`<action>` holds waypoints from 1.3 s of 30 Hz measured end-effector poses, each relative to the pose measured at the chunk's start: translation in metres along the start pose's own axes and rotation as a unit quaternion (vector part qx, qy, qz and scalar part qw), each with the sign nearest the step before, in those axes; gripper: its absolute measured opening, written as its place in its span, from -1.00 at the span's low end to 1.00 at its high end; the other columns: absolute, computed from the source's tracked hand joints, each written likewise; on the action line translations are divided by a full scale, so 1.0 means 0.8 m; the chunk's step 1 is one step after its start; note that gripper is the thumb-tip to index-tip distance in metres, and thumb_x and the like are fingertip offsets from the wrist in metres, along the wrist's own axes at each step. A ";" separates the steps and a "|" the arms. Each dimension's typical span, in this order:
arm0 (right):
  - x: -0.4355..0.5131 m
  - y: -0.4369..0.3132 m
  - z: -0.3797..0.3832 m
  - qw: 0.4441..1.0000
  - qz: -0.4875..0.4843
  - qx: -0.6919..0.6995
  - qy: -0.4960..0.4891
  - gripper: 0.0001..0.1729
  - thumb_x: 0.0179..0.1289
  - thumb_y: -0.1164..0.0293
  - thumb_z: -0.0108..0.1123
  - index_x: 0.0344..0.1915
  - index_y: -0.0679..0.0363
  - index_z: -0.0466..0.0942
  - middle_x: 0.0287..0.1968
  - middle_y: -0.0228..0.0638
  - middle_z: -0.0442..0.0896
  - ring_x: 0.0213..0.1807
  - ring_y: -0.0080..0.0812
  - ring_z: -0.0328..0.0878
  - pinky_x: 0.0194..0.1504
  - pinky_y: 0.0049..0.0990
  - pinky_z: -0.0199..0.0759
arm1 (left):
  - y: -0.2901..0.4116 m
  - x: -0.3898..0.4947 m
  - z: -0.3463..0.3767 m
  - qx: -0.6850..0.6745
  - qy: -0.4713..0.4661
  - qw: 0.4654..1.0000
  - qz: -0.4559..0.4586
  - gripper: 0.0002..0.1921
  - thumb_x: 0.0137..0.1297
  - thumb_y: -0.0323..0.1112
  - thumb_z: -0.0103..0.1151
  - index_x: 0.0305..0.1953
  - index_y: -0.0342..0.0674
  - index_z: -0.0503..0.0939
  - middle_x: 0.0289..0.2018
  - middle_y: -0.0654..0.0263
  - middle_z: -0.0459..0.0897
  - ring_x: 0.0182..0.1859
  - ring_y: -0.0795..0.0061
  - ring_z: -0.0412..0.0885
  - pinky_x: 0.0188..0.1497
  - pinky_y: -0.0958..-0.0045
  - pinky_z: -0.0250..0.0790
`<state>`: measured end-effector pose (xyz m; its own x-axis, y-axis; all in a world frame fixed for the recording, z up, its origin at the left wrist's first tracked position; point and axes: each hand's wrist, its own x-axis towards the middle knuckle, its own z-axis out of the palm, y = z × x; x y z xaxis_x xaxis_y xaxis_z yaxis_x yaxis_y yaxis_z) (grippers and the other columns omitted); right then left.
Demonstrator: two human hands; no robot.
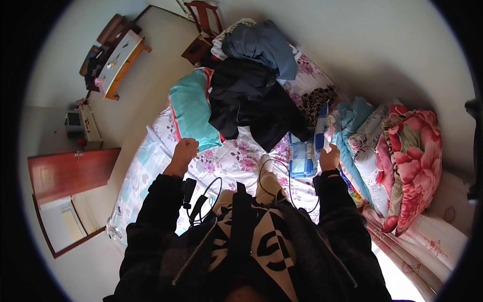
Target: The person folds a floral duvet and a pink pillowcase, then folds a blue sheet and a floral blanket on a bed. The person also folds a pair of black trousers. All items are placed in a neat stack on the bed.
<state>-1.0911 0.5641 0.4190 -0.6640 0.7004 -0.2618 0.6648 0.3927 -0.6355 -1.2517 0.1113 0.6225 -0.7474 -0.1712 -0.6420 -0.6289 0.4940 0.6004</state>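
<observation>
My left hand (186, 151) is curled into a fist over the near left corner of a teal pillow (191, 107) with red edging. Nothing shows between its fingers, and contact with the pillow cannot be made out. My right hand (329, 156) has bent fingers beside a folded blue-and-white checked cloth (303, 156). Whether it grips the cloth's raised edge is unclear. A black garment (249, 98) lies spread out between and beyond my hands, overlapping the pillow. Under these is a white bed sheet (245, 151) with pink and purple flowers.
Grey-blue bedding (260, 45) is heaped at the far end near a wooden chair (203, 19). Folded quilts (415, 151) stand along the right, with a brown patterned cloth (317, 100) nearby. A black cable (288, 173) loops before my body. A red door (71, 170) stands left.
</observation>
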 end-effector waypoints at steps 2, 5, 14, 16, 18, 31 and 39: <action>0.010 -0.017 0.016 0.999 0.036 0.030 0.001 -0.53 -0.01 0.36 0.24 -0.06 0.34 0.50 -0.01 0.03 0.54 0.14 -0.01 0.39 0.20 -0.22 0.26 | 0.017 0.061 0.006 0.073 0.025 0.994 0.076 -0.65 0.15 -0.20 0.22 -0.12 -0.30 0.51 -0.24 0.25 0.58 -0.20 0.42 0.54 -0.14 0.40 0.39; 0.019 -0.022 0.039 0.999 0.043 0.009 0.016 -0.58 0.03 0.40 0.21 -0.07 0.34 0.50 -0.01 0.02 0.54 0.11 0.01 0.42 0.18 -0.20 0.27 | 0.043 0.162 0.017 0.185 0.037 0.969 0.159 -0.52 0.06 -0.16 0.26 -0.09 -0.44 0.52 -0.10 -0.05 0.59 -0.03 0.04 0.54 0.06 0.24 0.37; -0.086 -0.024 0.145 0.973 0.190 -0.079 0.101 -0.55 0.06 0.40 0.23 -0.04 0.38 0.50 0.00 0.02 0.54 0.08 -0.03 0.45 0.17 -0.25 0.29 | 0.073 0.491 0.051 0.342 -0.017 0.895 0.285 -0.47 -0.07 -0.18 0.34 -0.10 -0.45 0.54 -0.08 -0.13 0.56 0.09 -0.04 0.44 0.15 0.18 0.31; -0.141 -0.043 0.176 0.955 0.265 -0.090 0.100 -0.56 0.07 0.41 0.22 -0.03 0.38 0.49 0.00 0.05 0.53 0.09 -0.03 0.43 0.19 -0.23 0.28 | 0.065 0.557 0.064 0.349 -0.043 0.898 0.266 -0.46 -0.08 -0.19 0.35 -0.09 -0.46 0.54 -0.07 -0.15 0.55 0.11 -0.04 0.42 0.18 0.20 0.29; -0.191 -0.061 0.212 0.932 0.333 -0.130 0.052 -0.56 0.06 0.42 0.20 -0.03 0.37 0.49 0.00 0.05 0.52 0.11 -0.01 0.41 0.21 -0.20 0.25 | 0.046 0.603 0.073 0.370 -0.059 0.872 0.315 -0.38 -0.08 -0.18 0.39 -0.01 -0.47 0.47 0.04 -0.19 0.45 0.16 -0.07 0.37 0.23 0.21 0.25; -0.210 -0.081 0.378 0.926 0.377 0.000 -0.005 -0.56 0.12 0.50 0.22 0.03 0.29 0.42 0.09 -0.14 0.42 -0.26 -0.32 0.57 -0.20 -0.43 0.48 | 0.016 0.798 0.235 0.468 -0.185 0.805 0.315 -0.39 0.09 -0.08 0.29 0.18 -0.15 0.46 0.38 -0.14 0.02 0.22 -0.04 0.41 0.25 0.28 0.31; -0.195 -0.111 0.397 0.914 0.397 0.084 -0.012 -0.65 0.12 0.49 0.24 -0.06 0.32 0.49 -0.09 -0.15 0.58 -0.14 -0.21 0.56 -0.08 -0.35 0.44 | 0.036 0.790 0.236 0.363 -0.238 0.872 0.228 -0.55 0.00 -0.20 0.37 -0.22 -0.46 0.49 -0.21 0.09 0.61 -0.26 0.39 0.56 -0.14 0.39 0.40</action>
<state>-1.1556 0.2306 0.2856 -0.0040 0.7111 -0.7031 0.8794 -0.3322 -0.3410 -1.7017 0.1783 0.1439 -0.6023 0.4721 -0.6437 0.1410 0.8566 0.4964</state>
